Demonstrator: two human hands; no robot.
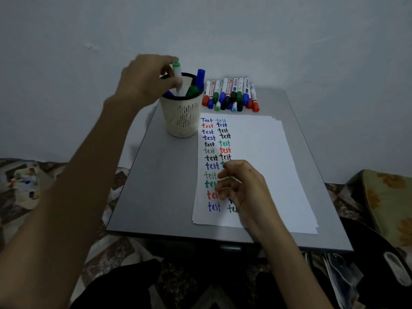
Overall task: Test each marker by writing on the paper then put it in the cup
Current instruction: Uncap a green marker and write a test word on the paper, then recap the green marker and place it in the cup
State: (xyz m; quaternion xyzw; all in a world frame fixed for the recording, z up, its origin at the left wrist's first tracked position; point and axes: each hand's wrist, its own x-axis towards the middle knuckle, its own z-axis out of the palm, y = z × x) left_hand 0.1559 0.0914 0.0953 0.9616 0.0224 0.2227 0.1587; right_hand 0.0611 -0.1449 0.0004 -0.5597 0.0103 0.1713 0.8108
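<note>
We found the left hand (147, 79) pinching a green marker (177, 76) into the crowded cup (181, 117), right hand (240, 186) loosely curled, seemingly empty; jamming could tip it.

The left hand (147, 79) holds a green marker (177, 74) upright in the cup (181, 114). More markers stand in the cup. The right hand (242, 190) rests on the paper (256, 166), fingers curled, over colorful "test" words. A row of markers (231, 94) lies on the table (160, 186), right of the cup.
</note>
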